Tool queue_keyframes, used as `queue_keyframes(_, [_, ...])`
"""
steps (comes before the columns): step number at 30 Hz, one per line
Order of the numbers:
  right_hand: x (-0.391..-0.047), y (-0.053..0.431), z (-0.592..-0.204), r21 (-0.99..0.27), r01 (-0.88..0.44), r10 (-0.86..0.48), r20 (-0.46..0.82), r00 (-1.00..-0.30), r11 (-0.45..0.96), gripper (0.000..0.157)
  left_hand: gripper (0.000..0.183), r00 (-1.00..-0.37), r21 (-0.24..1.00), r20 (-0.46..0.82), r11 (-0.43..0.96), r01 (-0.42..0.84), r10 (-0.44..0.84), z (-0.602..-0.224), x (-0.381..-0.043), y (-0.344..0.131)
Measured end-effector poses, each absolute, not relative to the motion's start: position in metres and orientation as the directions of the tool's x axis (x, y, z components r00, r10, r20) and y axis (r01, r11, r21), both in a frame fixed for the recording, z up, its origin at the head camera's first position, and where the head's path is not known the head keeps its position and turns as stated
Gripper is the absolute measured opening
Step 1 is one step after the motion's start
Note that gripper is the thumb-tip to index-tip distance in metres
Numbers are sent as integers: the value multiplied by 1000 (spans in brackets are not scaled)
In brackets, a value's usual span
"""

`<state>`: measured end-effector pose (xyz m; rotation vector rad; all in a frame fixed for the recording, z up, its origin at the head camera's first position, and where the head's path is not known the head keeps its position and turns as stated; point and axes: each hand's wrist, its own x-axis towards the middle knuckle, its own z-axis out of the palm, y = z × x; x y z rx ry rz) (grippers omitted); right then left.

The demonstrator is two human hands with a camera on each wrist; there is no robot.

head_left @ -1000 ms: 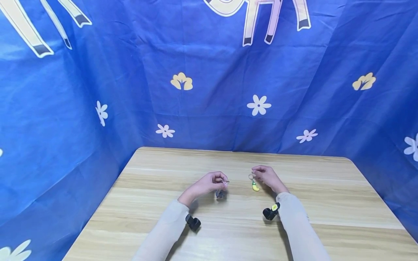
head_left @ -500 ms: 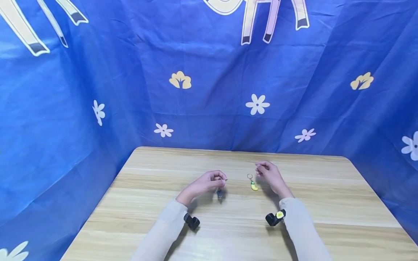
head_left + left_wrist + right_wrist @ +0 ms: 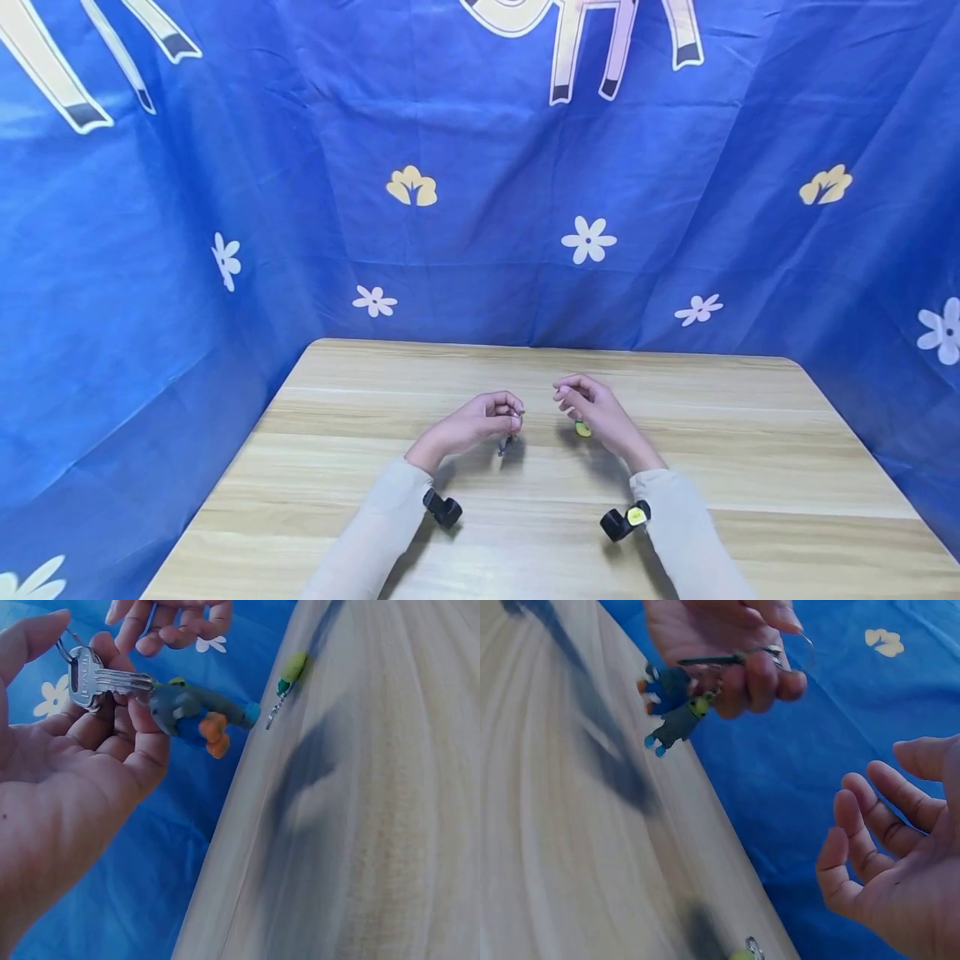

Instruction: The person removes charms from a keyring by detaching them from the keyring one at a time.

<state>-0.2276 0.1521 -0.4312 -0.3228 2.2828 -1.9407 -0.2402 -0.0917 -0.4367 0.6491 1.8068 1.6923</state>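
Left hand [image 3: 480, 419] pinches a key ring [image 3: 64, 652] bearing silver key [image 3: 94, 679] and figurine charms [image 3: 678, 724], above the table [image 3: 525, 533]; right hand [image 3: 598, 410], fingers apart, holds nothing; yellow-green keychain charm [image 3: 582, 429] lies on the table nearby; the ring could slip, should that fingertip pinch loosen.

Key [image 3: 94, 681] in left hand [image 3: 476, 422]: silvery metal, shiny, blade grooved. Key ring [image 3: 61, 651], same hand: thin bright metal wire. Figure charms [image 3: 676, 724] below left hand: matt, rubbery-looking. Yellow charm [image 3: 294, 667] below right hand [image 3: 600, 412]: smooth, plastic-looking; chain [image 3: 274, 712] shiny metal. Tabletop [image 3: 525, 533] under hands: smooth wood grain, faint sheen. Backdrop [image 3: 480, 275] beyond hands: creased cloth. Sleeves [image 3: 375, 533] behind hands: matt cloth.
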Motion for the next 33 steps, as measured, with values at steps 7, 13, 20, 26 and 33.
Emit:
queue_keyframes(7, [-219,143,-437,-997,-33,-293,12,-956,64,39,24,-698,999,-47,44,-22,714,-431,-239,-90])
queue_keyframes(13, [-214,139,-446,-996,-56,-353,30,-935,64,38,21,-690,999,-19,34,8,723,-430,-240,-90])
queue_keyframes(20, [-209,134,-454,-986,-128,-411,72,-909,110,36,27,-695,990,33,71,120,718,-427,-242,-89])
queue_keyframes(26, [-206,128,-458,-981,-145,-416,79,-906,131,32,30,-691,988,25,86,125,722,-424,-240,-89])
queue_keyframes(33, [-205,124,-462,-980,-172,-448,109,-887,102,28,29,-703,989,20,89,118,711,-423,-238,-89])
